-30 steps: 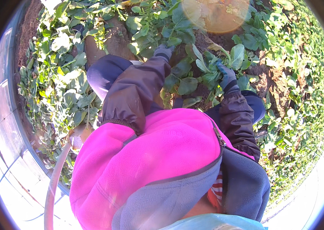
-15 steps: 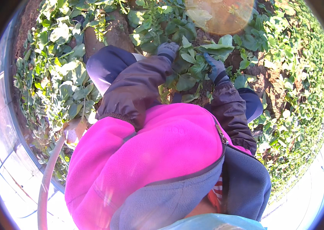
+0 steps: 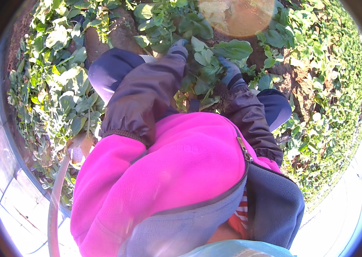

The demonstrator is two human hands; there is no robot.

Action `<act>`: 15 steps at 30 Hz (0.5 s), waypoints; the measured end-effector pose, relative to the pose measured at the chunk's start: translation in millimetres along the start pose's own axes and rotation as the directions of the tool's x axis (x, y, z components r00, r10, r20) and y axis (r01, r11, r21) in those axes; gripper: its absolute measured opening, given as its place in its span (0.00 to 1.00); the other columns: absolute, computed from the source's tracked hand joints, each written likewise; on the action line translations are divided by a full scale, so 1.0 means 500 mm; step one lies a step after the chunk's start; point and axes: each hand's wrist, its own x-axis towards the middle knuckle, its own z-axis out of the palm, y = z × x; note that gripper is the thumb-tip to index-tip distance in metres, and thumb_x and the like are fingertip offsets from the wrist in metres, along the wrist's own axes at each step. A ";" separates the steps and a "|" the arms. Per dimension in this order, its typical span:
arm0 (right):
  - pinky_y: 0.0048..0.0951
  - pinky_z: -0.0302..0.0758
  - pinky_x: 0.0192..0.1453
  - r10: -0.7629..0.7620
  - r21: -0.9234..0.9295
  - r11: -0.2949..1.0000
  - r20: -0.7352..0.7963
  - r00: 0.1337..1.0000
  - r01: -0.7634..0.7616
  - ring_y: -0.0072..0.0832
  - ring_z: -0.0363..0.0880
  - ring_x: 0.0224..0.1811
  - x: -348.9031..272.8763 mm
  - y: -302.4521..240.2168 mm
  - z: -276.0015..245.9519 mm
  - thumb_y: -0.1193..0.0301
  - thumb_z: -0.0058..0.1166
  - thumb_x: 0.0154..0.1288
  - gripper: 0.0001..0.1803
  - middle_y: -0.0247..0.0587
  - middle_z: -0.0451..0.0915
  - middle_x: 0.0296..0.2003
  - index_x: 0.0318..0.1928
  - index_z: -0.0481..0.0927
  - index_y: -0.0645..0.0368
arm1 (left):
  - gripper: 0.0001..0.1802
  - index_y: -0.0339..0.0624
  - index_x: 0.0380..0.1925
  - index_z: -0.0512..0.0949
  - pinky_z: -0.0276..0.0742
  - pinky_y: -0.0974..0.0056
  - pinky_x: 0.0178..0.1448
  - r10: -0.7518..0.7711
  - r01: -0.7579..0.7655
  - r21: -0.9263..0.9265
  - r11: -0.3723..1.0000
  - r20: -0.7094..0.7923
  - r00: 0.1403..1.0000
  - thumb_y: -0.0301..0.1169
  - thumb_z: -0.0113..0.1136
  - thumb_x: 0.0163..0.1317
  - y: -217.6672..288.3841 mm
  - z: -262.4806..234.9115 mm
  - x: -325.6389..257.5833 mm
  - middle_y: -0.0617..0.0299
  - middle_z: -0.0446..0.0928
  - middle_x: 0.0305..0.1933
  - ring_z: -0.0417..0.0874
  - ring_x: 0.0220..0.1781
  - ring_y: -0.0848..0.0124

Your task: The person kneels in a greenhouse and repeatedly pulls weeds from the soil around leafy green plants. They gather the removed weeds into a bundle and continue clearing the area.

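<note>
Now I see both gloved hands slightly higher in view than half second ago. Grey-gloved left hand [image 3: 178, 47] reaches into broad-leaved green plant [image 3: 215, 64]; grip hidden, cannot tell. Dark-gloved right hand [image 3: 231, 73] closed around plant's stems beside brown soil [image 3: 298, 83]. Both forearms extended forward, brown sleeves bent over knees.

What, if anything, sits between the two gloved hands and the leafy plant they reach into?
Nothing visible does. The left hand and right hand are already in among the leafy plant, touching its leaves; the fingertips are hidden by foliage.
</note>
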 end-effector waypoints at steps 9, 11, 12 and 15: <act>0.36 0.66 0.63 0.176 0.427 0.894 -0.058 0.983 -0.135 0.33 0.70 0.59 -0.034 0.036 -0.045 0.70 0.38 0.70 0.21 0.43 0.70 0.58 0.61 0.65 0.62 | 0.22 0.53 0.55 0.70 0.69 0.54 0.59 0.111 -0.162 0.428 0.889 0.141 0.984 0.30 0.50 0.58 0.074 -0.067 0.135 0.54 0.69 0.60 0.72 0.59 0.56; 0.36 0.67 0.63 0.224 0.414 0.894 -0.083 0.971 -0.171 0.32 0.71 0.57 -0.040 0.039 -0.050 0.69 0.38 0.70 0.21 0.42 0.71 0.57 0.61 0.65 0.62 | 0.21 0.55 0.55 0.71 0.69 0.53 0.59 -0.004 -0.081 0.545 0.834 0.152 0.988 0.32 0.50 0.58 0.039 -0.099 0.160 0.54 0.70 0.59 0.72 0.59 0.55; 0.36 0.67 0.62 0.215 0.351 0.920 -0.084 0.973 -0.174 0.32 0.71 0.57 -0.043 0.039 -0.052 0.69 0.39 0.70 0.21 0.42 0.71 0.57 0.61 0.65 0.62 | 0.21 0.56 0.54 0.71 0.69 0.52 0.59 -0.097 -0.043 0.660 0.750 0.174 0.980 0.33 0.49 0.59 0.020 -0.110 0.169 0.55 0.71 0.58 0.73 0.58 0.55; 0.33 0.67 0.62 0.360 0.613 0.748 -0.049 0.932 -0.257 0.32 0.71 0.57 -0.045 0.035 -0.053 0.72 0.43 0.64 0.23 0.44 0.72 0.56 0.59 0.67 0.64 | 0.22 0.55 0.55 0.71 0.69 0.52 0.59 -0.122 -0.060 0.642 0.764 0.235 0.964 0.43 0.49 0.59 -0.024 -0.120 0.187 0.53 0.72 0.57 0.73 0.58 0.55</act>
